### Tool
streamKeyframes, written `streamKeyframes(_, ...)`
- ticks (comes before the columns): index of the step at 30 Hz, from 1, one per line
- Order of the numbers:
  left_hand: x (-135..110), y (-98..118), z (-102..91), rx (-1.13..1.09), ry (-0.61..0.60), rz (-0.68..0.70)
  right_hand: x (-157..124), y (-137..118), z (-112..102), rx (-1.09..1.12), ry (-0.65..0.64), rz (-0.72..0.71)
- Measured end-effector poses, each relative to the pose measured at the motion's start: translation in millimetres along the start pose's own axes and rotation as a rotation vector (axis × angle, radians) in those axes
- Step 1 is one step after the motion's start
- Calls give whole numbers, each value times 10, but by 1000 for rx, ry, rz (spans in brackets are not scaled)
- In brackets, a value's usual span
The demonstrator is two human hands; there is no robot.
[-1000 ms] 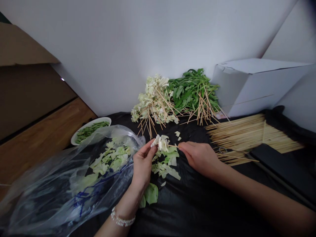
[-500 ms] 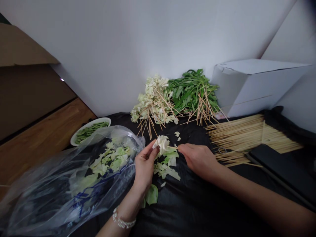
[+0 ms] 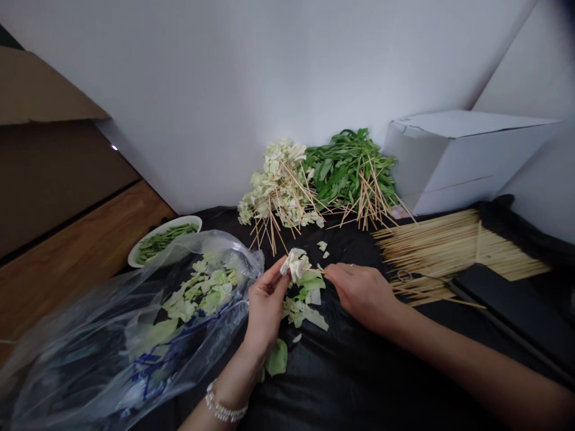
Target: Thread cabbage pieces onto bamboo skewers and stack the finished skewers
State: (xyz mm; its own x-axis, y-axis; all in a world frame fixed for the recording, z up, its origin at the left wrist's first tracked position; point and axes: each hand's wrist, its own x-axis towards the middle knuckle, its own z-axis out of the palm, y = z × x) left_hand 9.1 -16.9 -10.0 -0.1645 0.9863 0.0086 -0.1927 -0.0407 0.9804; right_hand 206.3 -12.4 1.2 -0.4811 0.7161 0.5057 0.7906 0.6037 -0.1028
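Observation:
Between thumb and fingers, my left hand [image 3: 268, 297] pinches pale cabbage pieces [image 3: 297, 264] that are bunched on a thin wooden skewer [image 3: 315, 270]. My right hand [image 3: 362, 293] is closed on the other end of that skewer, at the right of the cabbage. Loose cabbage leaves [image 3: 305, 312] lie on the black sheet below my hands. A clear plastic bag [image 3: 103, 335] holding more cut cabbage [image 3: 202, 293] spreads out at the left of my left wrist.
Skewered cabbage [image 3: 281, 179] and skewered leafy greens [image 3: 344, 164] are heaped against the wall. Bare skewers [image 3: 440, 242] lie at the right, by scissors [image 3: 404, 275] and a dark flat case [image 3: 503, 305]. A white box [image 3: 462, 155] stands behind. Green beans fill a white bowl [image 3: 135, 254].
More of the skewer shows between the cabbage and my right hand. Both hands have shifted very slightly, and the grip of each is kept.

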Motion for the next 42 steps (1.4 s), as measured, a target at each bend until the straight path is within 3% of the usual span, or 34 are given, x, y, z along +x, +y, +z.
streamKeyframes(7,-6,11,21,9,-31,11,-14,9,29,9,-41,6)
streamKeyframes(15,-24,13,24,11,-56,10,-4,-9,4,8,37,0)
streamKeyframes(22,-53,66,38,70,-84,93,59,148,-45,111,50,129)
streamKeyframes(25,-53,16,16,363,-156,254,83,226,-80,168,97,207)
streamKeyframes(27,-60,-15,3,654,-268,361,86,246,-82,191,109,218)
streamKeyframes(31,-90,-39,-1,998,-443,453,78,225,-59,201,100,198)
streamKeyframes(36,-74,-46,-22,1038,-361,460,81,198,-54,199,115,179)
streamKeyframes(42,15,-2,-87,726,-110,418,79,192,-54,230,150,175)
